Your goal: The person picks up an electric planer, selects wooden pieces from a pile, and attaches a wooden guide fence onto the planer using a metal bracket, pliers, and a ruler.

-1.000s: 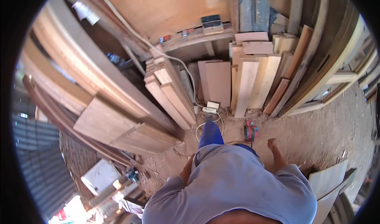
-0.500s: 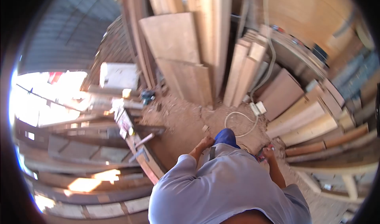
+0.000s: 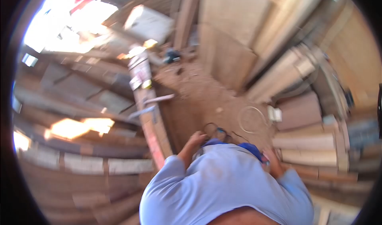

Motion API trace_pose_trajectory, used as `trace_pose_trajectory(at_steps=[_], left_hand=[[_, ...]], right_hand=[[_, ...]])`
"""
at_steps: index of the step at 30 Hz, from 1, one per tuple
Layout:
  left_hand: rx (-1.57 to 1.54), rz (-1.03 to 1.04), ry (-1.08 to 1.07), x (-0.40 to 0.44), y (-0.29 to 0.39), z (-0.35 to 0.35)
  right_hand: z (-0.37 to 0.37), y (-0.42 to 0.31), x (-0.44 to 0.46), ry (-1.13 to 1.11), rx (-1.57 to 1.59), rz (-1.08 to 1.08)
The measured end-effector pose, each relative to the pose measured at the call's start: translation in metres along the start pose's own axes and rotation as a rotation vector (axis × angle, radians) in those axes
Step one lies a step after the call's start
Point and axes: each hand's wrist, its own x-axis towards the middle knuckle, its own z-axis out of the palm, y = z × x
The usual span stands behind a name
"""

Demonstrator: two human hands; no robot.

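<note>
Dirt floor (image 3: pixel 191 94) below; red tool (image 3: pixel 264 160) in right hand (image 3: pixel 272 160), left hand (image 3: pixel 196 138) apart.

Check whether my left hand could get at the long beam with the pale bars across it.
Probably yes: the beam lies to the left of your left hand, and only dirt floor shows between them. Blur hides whether that hand is free.

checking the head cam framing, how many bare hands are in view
2: the left hand, left of the blue trousers, and the right hand, right of them at a blurred red tool. No others show, though clutter could hide some.
</note>
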Motion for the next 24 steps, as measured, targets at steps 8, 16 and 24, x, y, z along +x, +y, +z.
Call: trace_pose_trajectory(at_steps=[8,16,24], left_hand=[[-0.147,0.126,-0.197,0.046,-0.157,-0.065],[0.043,0.025,-0.184,0.098,-0.129,-0.066],[0.168,0.159,-0.229,0.163,-0.022,-0.023]], right_hand=[[-0.147,-0.227,0.192,0.193,0.671,0.462],[-0.162,-0.221,0.121,0.248,0.658,0.708],[-0.271,-0.052,-0.085,0.537,0.48,1.475]])
